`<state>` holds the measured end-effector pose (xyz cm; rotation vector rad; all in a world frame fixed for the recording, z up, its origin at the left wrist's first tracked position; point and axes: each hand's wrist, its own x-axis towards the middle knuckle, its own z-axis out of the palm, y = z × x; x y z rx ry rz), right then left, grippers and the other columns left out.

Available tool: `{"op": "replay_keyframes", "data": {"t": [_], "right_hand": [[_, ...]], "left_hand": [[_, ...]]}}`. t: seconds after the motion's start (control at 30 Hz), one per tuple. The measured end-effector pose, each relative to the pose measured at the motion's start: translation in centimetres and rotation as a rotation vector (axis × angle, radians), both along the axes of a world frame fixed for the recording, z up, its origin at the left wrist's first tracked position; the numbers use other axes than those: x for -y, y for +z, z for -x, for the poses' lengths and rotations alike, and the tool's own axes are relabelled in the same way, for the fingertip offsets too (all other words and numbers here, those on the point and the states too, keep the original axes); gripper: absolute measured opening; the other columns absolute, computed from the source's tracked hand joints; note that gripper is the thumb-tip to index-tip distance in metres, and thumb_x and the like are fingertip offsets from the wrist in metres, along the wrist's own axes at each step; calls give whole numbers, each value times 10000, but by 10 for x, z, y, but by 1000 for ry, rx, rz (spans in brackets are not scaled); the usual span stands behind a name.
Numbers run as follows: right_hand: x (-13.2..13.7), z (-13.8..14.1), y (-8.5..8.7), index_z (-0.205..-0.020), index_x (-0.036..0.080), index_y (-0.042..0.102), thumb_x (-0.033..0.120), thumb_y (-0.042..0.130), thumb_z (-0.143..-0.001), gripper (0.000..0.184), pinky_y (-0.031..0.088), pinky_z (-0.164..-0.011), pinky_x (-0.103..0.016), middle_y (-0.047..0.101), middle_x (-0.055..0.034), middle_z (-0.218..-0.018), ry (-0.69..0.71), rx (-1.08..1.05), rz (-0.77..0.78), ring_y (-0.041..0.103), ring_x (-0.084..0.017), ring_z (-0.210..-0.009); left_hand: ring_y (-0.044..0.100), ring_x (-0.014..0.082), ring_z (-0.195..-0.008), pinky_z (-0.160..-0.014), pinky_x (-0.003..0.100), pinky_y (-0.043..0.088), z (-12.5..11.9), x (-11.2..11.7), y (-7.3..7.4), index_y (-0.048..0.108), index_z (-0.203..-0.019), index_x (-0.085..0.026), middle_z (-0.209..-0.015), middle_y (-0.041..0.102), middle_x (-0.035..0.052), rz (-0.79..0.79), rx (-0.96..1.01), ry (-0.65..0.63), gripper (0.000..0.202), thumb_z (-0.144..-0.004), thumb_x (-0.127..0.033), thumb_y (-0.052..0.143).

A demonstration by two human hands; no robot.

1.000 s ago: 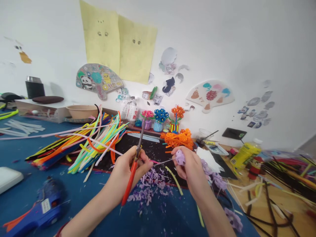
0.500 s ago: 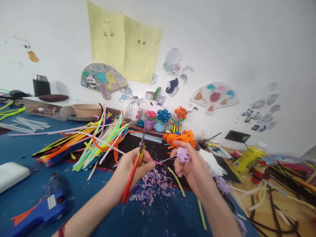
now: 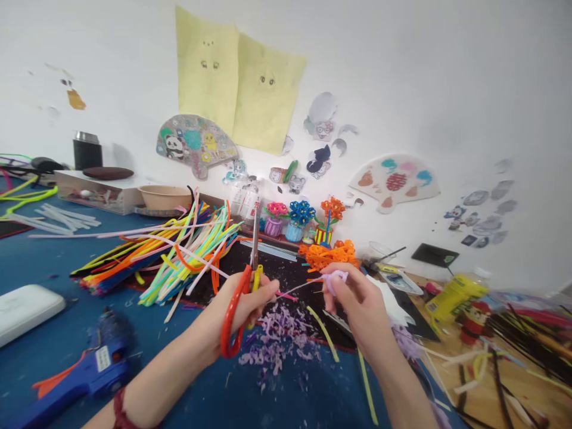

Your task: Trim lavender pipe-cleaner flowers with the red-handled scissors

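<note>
My left hand is closed round the red handles of a pair of scissors, whose blades point up and away. My right hand pinches a small lilac pipe-cleaner piece with a thin wire stem running left toward the scissors. Between and below the hands lies a heap of purple fuzz clippings on the blue table cover. A short yellow-green pipe-cleaner offcut lies beside the heap.
A fan of coloured pipe cleaners lies at left, a blue glue gun and white box nearer. Orange pipe-cleaner bundle, small flower pots, a yellow bottle and dark pipe cleaners stand behind and right.
The lilac piece has turned in my right hand and the hand has lifted slightly. The scissors have tilted more upright. The view has shifted a little to the left.
</note>
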<state>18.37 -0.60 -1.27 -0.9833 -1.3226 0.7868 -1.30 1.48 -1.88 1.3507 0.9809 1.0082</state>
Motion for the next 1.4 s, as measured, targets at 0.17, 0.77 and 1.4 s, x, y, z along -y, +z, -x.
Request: {"op": "replay_keyframes", "data": {"t": [0.17,0.77,1.4], "right_hand": [[-2,-1,0,-837,177,607,438,593,-826,261,345,-390,-194,533,32,-600,-193,10,-48,444,-69,-418],[-1,-7,3,-891,193,623,379,563,-880,196,296,-457,-203,538,25,-710,-236,-236,-272,407,-38,-465],[2,-4,8,-880,186,602,368,554,-871,188,269,-448,-208,560,10,-716,-170,-327,-250,388,-38,-439]], "left_hand": [[491,158,-657,-595,285,384,4,6,5,439,-797,-210,-723,508,-10,-522,-502,305,309,-811,-519,441],[643,246,-729,-549,282,291,1,7,1,478,-796,-231,-796,676,9,-590,-1116,251,365,-832,-592,437],[645,216,-697,-544,263,294,0,3,-1,478,-734,-230,-747,676,-13,-533,-1063,190,356,-802,-579,485]]}}
